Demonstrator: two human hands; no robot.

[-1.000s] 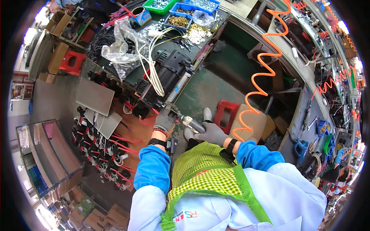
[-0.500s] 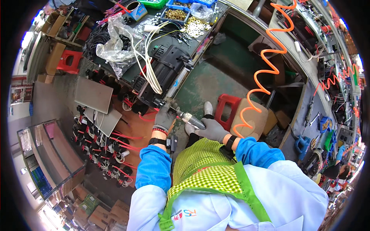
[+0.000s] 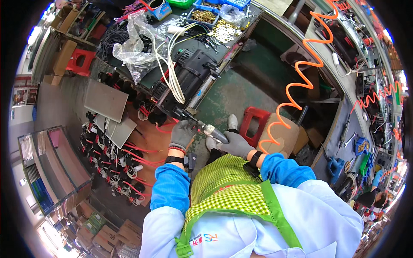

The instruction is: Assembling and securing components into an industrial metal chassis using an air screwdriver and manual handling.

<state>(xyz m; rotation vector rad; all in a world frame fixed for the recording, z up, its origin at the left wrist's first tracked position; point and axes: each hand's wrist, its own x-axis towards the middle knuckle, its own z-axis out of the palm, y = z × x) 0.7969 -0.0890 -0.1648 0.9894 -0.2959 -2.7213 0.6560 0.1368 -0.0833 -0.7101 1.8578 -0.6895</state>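
My right hand (image 3: 236,145), in a grey glove, is wrapped round the body of a silver and dark air ratchet wrench (image 3: 215,133) that points left. At its front end my left hand (image 3: 183,134), also gloved in grey, has curled fingers; what lies in them is hidden. Just beyond those fingers a black shaft end (image 3: 185,113) juts from a black motor unit (image 3: 193,73), which lies on the near edge of the workbench. Several white cables (image 3: 173,79) hang over the unit, next to a crumpled clear plastic bag (image 3: 140,49).
Blue bins (image 3: 202,16) of small brass parts and loose washers (image 3: 226,31) are at the bench's back. A coiled orange hose (image 3: 297,86) hangs at right, above a red stool (image 3: 251,124) and a cushioned seat (image 3: 278,134). Wired parts (image 3: 114,167) crowd the left floor.
The bench and motor unit sit slightly farther right and lower in the picture. My left hand is a little farther from the motor, showing more of the shaft end. My right hand keeps its grip.
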